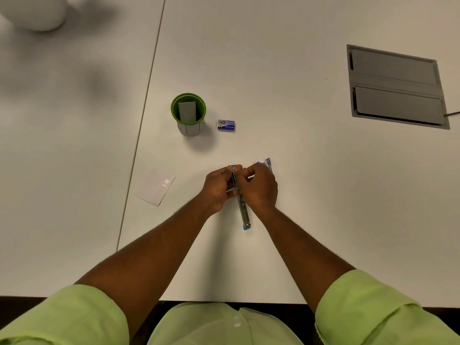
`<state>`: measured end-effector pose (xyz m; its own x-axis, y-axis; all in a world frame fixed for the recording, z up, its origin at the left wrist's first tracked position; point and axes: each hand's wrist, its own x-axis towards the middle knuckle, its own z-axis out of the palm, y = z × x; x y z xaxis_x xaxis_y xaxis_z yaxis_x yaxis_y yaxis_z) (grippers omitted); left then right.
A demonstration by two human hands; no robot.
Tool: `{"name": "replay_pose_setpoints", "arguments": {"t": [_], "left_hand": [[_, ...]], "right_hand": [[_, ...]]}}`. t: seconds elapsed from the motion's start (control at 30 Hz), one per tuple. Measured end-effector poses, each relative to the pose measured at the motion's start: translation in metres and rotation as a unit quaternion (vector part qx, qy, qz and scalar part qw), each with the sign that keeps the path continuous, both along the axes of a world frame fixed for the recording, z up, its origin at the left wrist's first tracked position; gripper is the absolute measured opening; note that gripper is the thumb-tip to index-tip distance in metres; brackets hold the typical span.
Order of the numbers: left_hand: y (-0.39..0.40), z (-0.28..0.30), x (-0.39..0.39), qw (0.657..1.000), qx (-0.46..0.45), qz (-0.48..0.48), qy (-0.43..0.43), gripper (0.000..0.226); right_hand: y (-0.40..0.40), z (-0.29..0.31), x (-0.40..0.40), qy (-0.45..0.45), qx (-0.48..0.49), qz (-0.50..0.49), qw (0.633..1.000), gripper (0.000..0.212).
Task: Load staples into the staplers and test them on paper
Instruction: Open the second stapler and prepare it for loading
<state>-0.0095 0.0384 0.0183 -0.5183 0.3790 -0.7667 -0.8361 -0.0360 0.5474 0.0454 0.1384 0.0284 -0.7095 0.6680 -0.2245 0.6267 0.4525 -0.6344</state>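
A slim clear stapler with blue ends (243, 210) lies lengthwise between my two hands, its near end pointing at me. My left hand (217, 189) grips its far half from the left, thumb and fingers pinched at the tip. My right hand (258, 188) closes on it from the right. Just behind my right hand a second blue and clear stapler (268, 163) rests on the table, mostly hidden. A small blue staple box (226, 125) sits farther back. A white slip of paper (154, 187) lies to the left.
A green cup (188, 113) holding a grey card stands left of the staple box. A grey hatch (396, 87) is set into the white table (298, 220) at the far right. A seam runs down the table on the left.
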Motion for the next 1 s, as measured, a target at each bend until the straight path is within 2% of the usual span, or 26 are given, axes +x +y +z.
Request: {"name": "replay_pose_setpoints", "arguments": {"t": [0.33,0.6,0.73,1.0], "left_hand": [[-0.005,-0.009,0.009,1.0,-0.022,0.005,-0.006,0.03],[-0.009,-0.014,0.013,0.999,-0.034,-0.004,0.001,0.032],[-0.01,-0.014,0.01,1.0,-0.016,0.006,-0.006,0.03],[-0.007,-0.01,0.006,1.0,-0.004,0.007,0.0,0.035]], "right_hand": [[-0.001,-0.006,0.005,-0.026,0.013,0.039,0.999,0.025],[0.003,-0.008,0.007,-0.042,-0.069,0.023,0.996,0.02],[0.003,-0.009,0.012,-0.031,-0.096,0.059,0.993,0.014],[-0.006,-0.006,0.027,0.044,0.057,0.129,0.989,0.024]]}}
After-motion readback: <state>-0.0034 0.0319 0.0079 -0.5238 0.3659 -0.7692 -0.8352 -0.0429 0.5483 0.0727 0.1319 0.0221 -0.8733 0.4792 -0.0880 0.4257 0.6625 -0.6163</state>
